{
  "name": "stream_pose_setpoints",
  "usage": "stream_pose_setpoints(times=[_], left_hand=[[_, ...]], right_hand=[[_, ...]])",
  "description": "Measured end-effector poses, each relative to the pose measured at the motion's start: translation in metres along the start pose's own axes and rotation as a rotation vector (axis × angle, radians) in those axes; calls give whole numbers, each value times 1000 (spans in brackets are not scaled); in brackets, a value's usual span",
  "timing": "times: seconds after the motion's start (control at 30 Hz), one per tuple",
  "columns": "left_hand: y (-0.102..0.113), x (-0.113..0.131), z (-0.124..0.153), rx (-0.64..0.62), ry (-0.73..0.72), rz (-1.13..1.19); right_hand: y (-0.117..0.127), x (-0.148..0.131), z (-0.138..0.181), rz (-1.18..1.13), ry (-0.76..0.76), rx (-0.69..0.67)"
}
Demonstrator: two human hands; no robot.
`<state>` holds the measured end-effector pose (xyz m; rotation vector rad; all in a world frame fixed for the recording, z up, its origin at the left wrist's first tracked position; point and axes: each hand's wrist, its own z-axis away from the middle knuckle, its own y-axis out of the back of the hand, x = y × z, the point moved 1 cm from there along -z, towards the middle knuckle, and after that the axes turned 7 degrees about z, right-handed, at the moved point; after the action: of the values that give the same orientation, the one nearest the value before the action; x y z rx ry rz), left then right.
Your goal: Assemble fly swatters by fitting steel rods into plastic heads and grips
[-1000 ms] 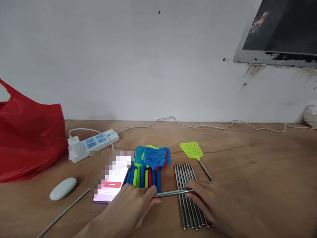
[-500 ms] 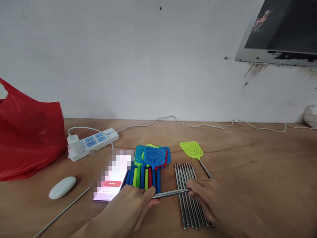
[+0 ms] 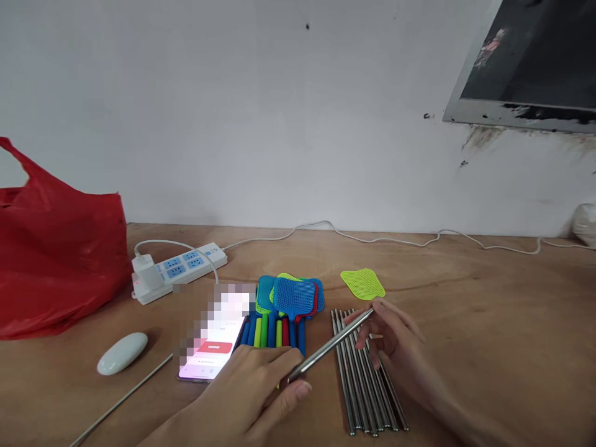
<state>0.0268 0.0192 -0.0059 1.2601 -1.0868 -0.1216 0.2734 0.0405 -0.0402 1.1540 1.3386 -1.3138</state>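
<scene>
My left hand is closed on the lower end of a shiny metal rod, thumb and fingers pinching it. The rod slants up to the right. At its upper end, the fingertips of my right hand close on the tip, with the other fingers loosely bent. Below the right hand lies a row of several metal rods, side by side. A yellow-green fly swatter head rests behind them, its lower part hidden by my right hand. Beyond my left hand are blue, green and red swatter heads and coloured handles.
Left of the swatters lies a lit phone, partly blurred out. A white power strip with a plugged-in charger, a white mouse-like object and a red plastic bag stand further left. A white cable runs along the wall.
The held rod has gone from nearly level to a steep slant, its right end raised. My right hand has moved up and its fingers have loosened. The view has shifted slightly.
</scene>
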Motion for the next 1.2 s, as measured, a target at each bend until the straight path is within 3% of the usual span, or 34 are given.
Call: stream_pose_setpoints(times=[0.13,0.27,0.47,0.6,0.77,0.83,1.2], left_hand=[[-6,-8,0,45,-53,34],[-13,-20,-3,35,-64,-16],[-16,-23,-3,30,-100,-121],[-15,-22,-3,24,-105,-180],[-20,-27,-4,54,-123,-221],[-21,-27,-3,73,-135,-231],[-21,-27,-2,107,-165,-219]], right_hand=[[4,-6,-10,-148,-75,146],[8,-7,-22,-197,-50,215],[10,2,-33,-123,-60,199],[15,4,-37,190,-47,135],[38,7,-47,935,244,128],[45,10,-50,1095,280,150],[43,9,-37,1654,162,166]])
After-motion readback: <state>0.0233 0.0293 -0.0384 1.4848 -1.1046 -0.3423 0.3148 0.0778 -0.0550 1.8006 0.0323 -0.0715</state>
